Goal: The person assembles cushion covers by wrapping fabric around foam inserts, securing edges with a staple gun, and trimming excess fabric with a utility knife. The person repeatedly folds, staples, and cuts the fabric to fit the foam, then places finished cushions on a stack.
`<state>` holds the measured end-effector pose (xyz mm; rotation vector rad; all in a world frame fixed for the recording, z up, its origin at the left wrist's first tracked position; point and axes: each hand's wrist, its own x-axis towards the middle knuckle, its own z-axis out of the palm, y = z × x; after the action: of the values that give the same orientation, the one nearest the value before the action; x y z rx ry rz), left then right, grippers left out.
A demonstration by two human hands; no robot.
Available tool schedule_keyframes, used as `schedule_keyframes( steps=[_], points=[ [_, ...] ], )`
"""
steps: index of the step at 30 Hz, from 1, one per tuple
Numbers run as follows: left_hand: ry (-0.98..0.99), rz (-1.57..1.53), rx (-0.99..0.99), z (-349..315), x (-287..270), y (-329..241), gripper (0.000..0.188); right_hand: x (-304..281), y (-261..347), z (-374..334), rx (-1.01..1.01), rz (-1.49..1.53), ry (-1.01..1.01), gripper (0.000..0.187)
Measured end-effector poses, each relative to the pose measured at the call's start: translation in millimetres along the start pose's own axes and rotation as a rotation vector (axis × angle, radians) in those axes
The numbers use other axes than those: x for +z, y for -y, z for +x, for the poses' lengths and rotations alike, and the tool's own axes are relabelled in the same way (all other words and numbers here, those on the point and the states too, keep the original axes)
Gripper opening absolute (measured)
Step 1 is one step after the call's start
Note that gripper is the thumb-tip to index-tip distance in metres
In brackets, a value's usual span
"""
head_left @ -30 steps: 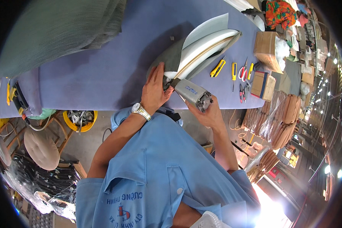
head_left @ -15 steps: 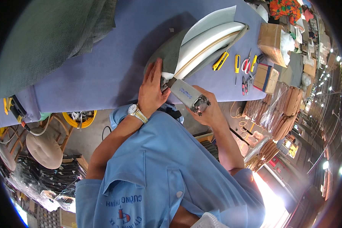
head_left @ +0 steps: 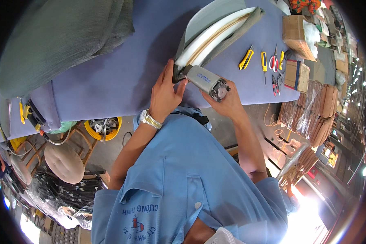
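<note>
We hold our left forearm (head_left: pixel 130 156) and right forearm (head_left: pixel 250 142) slanting inward, our left hand (head_left: pixel 163 96) back-up with fingers stretched away from us and thumb spread toward our right hand (head_left: pixel 228 103), which curls in a grip, fingers partly hidden.

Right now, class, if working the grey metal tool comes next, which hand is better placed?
Probably the right hand: it holds the grey metal tool, whose nose is at the near end of the curved padded piece. The left hand rests against that end, thumb near the nose.
</note>
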<state>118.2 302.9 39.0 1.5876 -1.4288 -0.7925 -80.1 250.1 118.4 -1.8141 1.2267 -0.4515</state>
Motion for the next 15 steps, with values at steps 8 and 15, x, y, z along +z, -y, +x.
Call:
schedule_keyframes(
  steps=[8, 15],
  points=[
    [-0.165, 0.114, 0.093, -0.4, 1.6, 6.5, 0.058, 4.8, 2.1, 2.9, 0.041, -0.048, -0.025, 0.041],
    [-0.197, 0.086, 0.09, -0.6, 1.2, -1.7, 0.057, 1.1, 8.3, 1.8, 0.155, 0.112, 0.013, 0.034]
  ],
)
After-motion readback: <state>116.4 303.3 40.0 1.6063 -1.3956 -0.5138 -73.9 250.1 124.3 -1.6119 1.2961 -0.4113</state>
